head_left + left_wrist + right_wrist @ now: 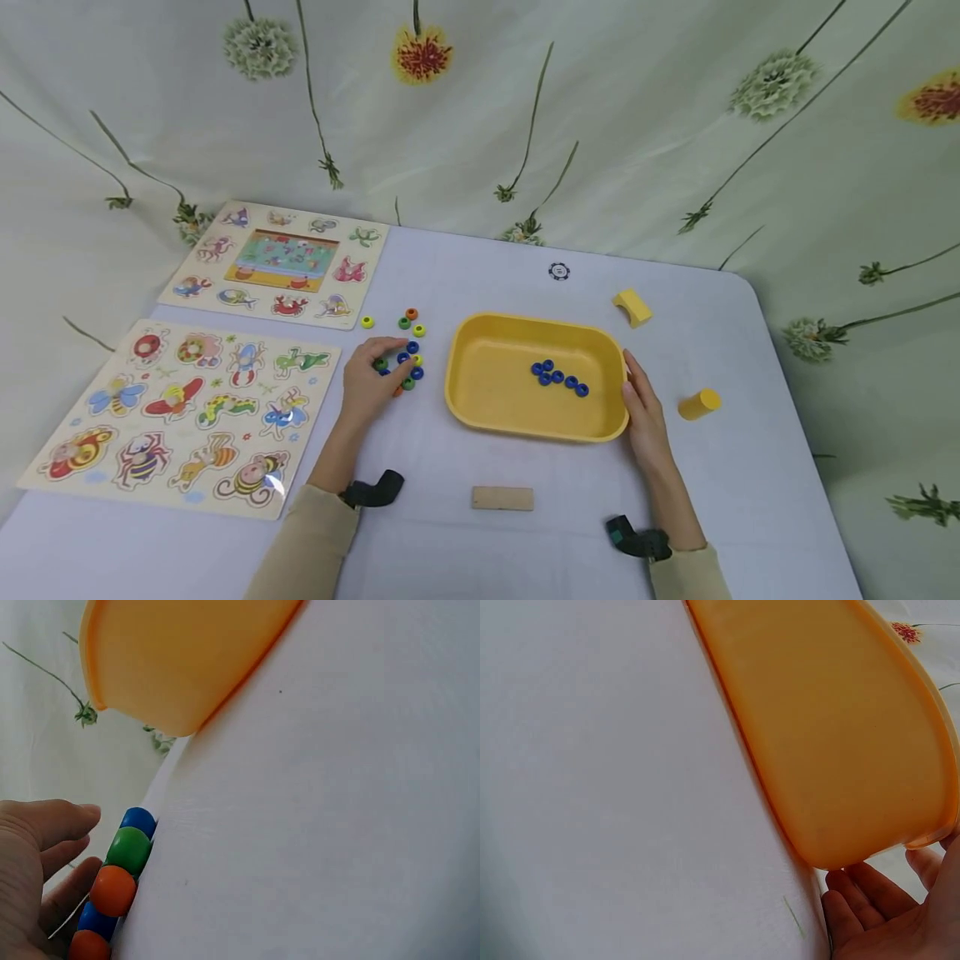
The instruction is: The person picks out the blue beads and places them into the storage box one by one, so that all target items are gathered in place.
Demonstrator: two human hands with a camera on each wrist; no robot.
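My left hand reaches around a loose cluster of beads, with a gap between thumb and forefinger. Blue, green, yellow and orange beads lie there, such as a blue bead and a yellow bead. In the left wrist view a green bead and an orange bead sit close to the fingers; the hand pinches none that I can see. My right hand touches the right end of the yellow tray, its fingers extended against the outer wall. Several blue beads lie inside the tray.
Two picture puzzle boards lie left: a sea-animal board behind an insect board. A wooden strip lies in front of the tray. A yellow arch block, a yellow cylinder and a poker chip are beyond or right of it.
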